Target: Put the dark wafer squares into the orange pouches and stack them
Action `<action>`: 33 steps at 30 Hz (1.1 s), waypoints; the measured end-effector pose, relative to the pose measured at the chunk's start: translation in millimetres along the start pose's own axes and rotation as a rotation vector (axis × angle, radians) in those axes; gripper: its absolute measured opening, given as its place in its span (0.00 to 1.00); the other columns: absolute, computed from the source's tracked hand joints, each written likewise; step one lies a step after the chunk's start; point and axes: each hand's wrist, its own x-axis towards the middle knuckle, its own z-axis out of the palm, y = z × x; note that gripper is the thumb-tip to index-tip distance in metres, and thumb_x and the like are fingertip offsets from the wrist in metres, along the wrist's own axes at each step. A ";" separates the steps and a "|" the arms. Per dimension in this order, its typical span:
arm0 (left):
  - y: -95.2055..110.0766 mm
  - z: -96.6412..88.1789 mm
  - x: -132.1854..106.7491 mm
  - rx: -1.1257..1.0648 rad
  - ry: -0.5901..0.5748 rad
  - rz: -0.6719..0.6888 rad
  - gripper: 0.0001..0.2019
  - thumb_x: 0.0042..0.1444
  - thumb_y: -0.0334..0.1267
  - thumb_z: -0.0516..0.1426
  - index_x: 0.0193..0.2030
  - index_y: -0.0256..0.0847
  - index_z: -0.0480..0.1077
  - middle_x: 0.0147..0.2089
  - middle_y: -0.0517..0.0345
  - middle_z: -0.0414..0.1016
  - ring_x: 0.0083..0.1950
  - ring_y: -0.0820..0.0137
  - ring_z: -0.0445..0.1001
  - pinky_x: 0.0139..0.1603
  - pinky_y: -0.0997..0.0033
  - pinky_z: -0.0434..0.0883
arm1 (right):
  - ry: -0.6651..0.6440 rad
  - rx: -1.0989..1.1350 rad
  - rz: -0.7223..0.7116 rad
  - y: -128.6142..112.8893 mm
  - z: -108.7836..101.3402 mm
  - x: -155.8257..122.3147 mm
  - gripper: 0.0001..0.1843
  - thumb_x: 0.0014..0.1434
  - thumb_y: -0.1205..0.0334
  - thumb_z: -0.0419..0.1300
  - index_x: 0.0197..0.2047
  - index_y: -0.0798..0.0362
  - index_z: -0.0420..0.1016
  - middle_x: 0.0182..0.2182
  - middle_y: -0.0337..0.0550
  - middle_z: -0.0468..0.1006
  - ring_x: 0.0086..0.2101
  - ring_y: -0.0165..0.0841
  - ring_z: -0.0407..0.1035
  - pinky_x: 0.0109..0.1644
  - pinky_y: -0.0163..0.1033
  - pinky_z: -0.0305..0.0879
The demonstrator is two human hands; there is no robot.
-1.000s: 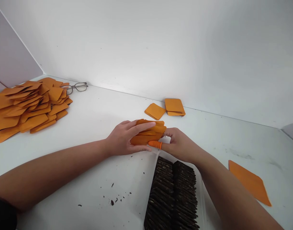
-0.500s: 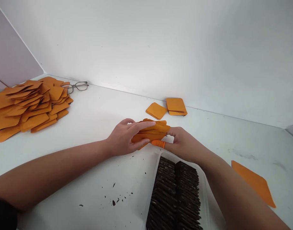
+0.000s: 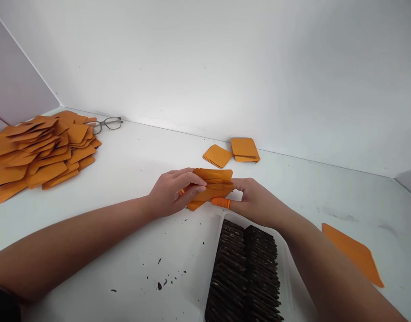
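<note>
Both hands meet at the middle of the table around an orange paper envelope (image 3: 210,192), whose flaps are partly spread. On its left side my left hand (image 3: 178,190) closes, thumb and forefinger pinched together at the paper. From the right, my right hand (image 3: 250,199) grips the same envelope, with an orange finger cot (image 3: 220,203) on its thumb; its other fingers are mostly hidden behind the paper. Whether anything lies inside the envelope I cannot tell. Just below the right hand is a clear plastic tub (image 3: 222,223) holding two rows of thin dark pieces (image 3: 244,273).
A large heap of orange envelopes (image 3: 47,152) lies at the left, with eyeglasses (image 3: 112,123) beside it. Near the back wall are two small stacks (image 3: 217,155). Another flat orange piece (image 3: 355,252) lies beyond my right forearm. Dark crumbs (image 3: 160,285) dot the white table.
My left forefinger, stretched across the envelope before, has drawn back left and bent to meet the thumb. More of the envelope's folds now show. My right hand has hardly moved.
</note>
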 end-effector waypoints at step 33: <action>-6.6 -1.6 -5.3 -0.036 -0.192 -0.017 0.18 0.64 0.43 0.62 0.59 0.44 0.70 0.48 0.52 0.82 0.45 0.70 0.82 0.45 0.70 0.81 | 0.066 0.017 0.019 2.0 6.1 1.9 0.20 0.55 0.43 0.67 0.41 0.50 0.80 0.36 0.43 0.79 0.39 0.41 0.72 0.42 0.46 0.70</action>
